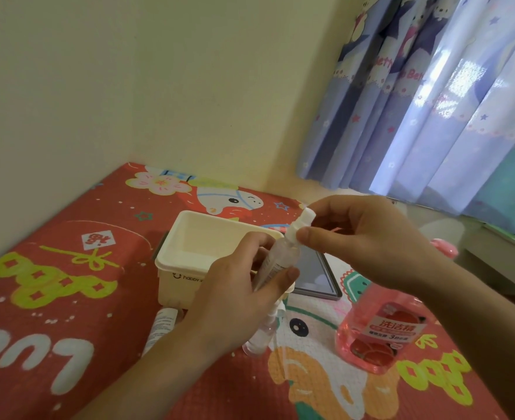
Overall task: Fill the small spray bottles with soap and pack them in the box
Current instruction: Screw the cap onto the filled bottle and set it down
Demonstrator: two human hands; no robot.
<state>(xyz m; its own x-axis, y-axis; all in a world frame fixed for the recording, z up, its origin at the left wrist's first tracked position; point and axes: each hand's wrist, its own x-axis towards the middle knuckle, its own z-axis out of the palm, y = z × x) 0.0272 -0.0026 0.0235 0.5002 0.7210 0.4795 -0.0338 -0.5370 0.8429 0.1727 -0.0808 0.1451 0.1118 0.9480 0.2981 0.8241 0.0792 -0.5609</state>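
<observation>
My left hand grips the clear body of a small spray bottle, held tilted over the cream plastic box. My right hand pinches the bottle's white spray head between thumb and fingers. The box looks empty inside. Two more small bottles lie on the mat below my left hand: a clear one and one with a white label. A big pink soap bottle stands at the right, partly behind my right forearm.
Everything sits on a red cartoon-printed mat in a wall corner. A dark tablet lies flat behind the box. A pink object shows past my right wrist. Blue curtains hang at the right.
</observation>
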